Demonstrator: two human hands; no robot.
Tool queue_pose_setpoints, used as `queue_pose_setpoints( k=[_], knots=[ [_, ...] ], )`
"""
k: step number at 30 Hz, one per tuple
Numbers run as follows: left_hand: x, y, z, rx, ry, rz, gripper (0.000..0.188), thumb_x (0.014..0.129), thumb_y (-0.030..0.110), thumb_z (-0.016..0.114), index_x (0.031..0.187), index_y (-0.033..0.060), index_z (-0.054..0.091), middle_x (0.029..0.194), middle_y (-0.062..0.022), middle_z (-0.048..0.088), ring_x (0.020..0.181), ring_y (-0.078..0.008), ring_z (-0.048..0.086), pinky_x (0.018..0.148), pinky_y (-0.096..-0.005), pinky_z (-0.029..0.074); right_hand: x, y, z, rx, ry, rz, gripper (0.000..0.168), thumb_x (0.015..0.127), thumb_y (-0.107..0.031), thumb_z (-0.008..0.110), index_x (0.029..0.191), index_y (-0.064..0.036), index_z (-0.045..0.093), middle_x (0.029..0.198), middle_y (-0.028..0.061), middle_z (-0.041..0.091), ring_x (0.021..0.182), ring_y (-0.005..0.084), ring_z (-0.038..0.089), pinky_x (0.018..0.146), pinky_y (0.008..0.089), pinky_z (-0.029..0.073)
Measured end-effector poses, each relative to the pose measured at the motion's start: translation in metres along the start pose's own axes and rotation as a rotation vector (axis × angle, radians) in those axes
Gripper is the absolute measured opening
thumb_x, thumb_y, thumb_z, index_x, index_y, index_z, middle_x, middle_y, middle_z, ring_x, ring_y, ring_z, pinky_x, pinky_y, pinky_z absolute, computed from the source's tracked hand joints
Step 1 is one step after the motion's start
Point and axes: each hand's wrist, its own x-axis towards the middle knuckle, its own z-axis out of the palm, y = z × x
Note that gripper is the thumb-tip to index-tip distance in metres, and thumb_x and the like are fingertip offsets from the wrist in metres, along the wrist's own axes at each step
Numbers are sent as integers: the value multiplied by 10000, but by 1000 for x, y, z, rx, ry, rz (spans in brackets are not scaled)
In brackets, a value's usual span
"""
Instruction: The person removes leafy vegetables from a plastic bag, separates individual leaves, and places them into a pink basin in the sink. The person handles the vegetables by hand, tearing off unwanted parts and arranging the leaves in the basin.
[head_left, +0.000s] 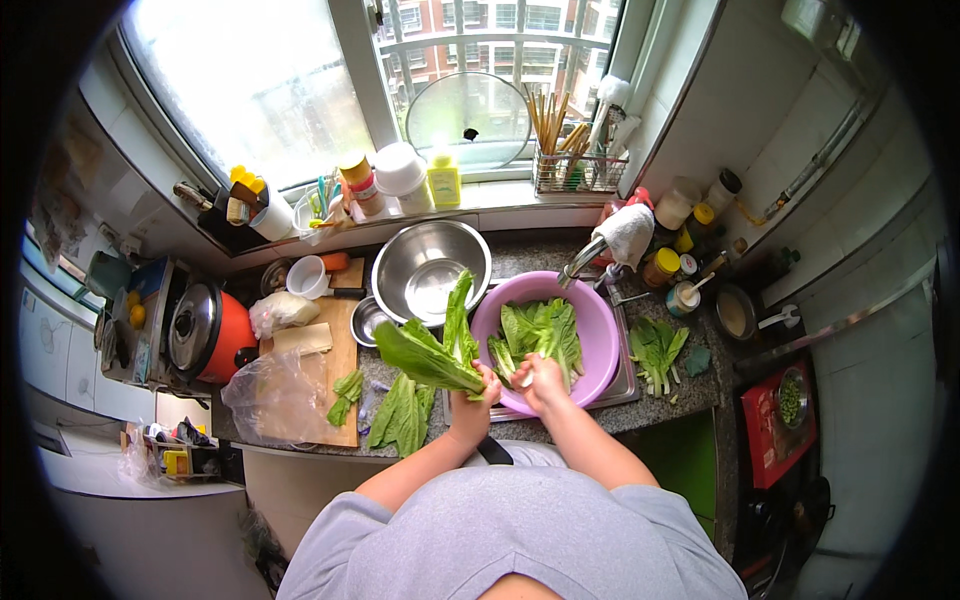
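Note:
My left hand (480, 397) grips a bunch of long green lettuce leaves (424, 356) by the stem ends, left of a purple plastic basin (606, 349). Over that basin my right hand (544, 381) is closed around the pale base of a leafy lettuce piece (559, 334). More leaves lie inside the basin, which sits in a steel sink (628, 375) beneath a faucet (581, 261). Loose lettuce leaves (403, 416) rest on the granite counter to the left. Another small lettuce bunch (656, 352) lies right of the sink.
Behind my left hand stands a steel bowl (431, 281). A wooden cutting board (345, 409) carries a plastic bag (274, 397) and a knife (346, 293). Farther left is a red cooker (225, 334). Jars (661, 268) crowd the right corner, near a gas stove (765, 442).

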Motion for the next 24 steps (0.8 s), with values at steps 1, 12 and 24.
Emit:
queue_pose_setpoints(
  k=[1, 12, 24],
  knots=[
    [-1, 6, 0, -71, 6, -15, 377, 794, -59, 586, 1077, 44, 360, 834, -11, 465, 791, -116, 483, 751, -281, 436, 8, -4, -12, -73, 54, -24, 179, 989, -227, 369, 1024, -65, 436, 745, 42, 491, 586, 151, 511, 585, 362, 533],
    [12, -10, -8, -721, -267, -533, 313, 764, 86, 534, 1063, 43, 451, 863, -58, 487, 760, -171, 505, 706, -306, 425, -5, -14, -25, -530, -322, -183, 588, 909, -500, 493, 1180, 22, 491, 877, 104, 593, 843, 237, 611, 777, 371, 482],
    [16, -32, -1, -379, -45, -454, 290, 936, 165, 531, 1191, 35, 482, 1151, -76, 573, 1006, -198, 580, 852, -343, 479, -41, -21, 19, -203, -204, -321, 199, 984, -240, 431, 1074, -66, 462, 1056, 87, 549, 949, 178, 579, 805, 351, 506]
  ],
)
